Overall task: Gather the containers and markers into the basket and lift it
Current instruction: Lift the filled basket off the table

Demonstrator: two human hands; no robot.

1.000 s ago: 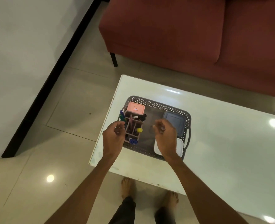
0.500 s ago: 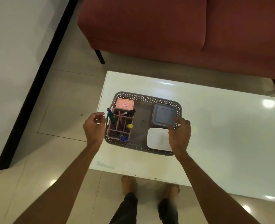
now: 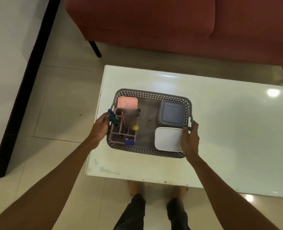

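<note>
A: Grey perforated plastic, that's what both hands have hold of?

B: Yes. The left hand has its grip clenched on the handle at the basket's 9 o'clock side, and the right hand grips the handle at 3 o'clock. Whether the basket has left the surface is impossible to tell.

A: And the surface itself?

B: A glossy white rectangular surface, scuffed along its near edge, with the basket towards its left end. Pale floor tiles lie around it, a red upholstered sofa stands at 12 o'clock, and a white wall with a black skirting strip runs along at 9 o'clock.

A: Count what's inside.

B: Three lidded containers, all rounded rectangles: a pink container at 11 o'clock, a blue-grey container at 2 o'clock, a white container at 4 o'clock. One pink compartmented organiser stands at 8 o'clock holding the markers; their count is unclear through the blur.
</note>
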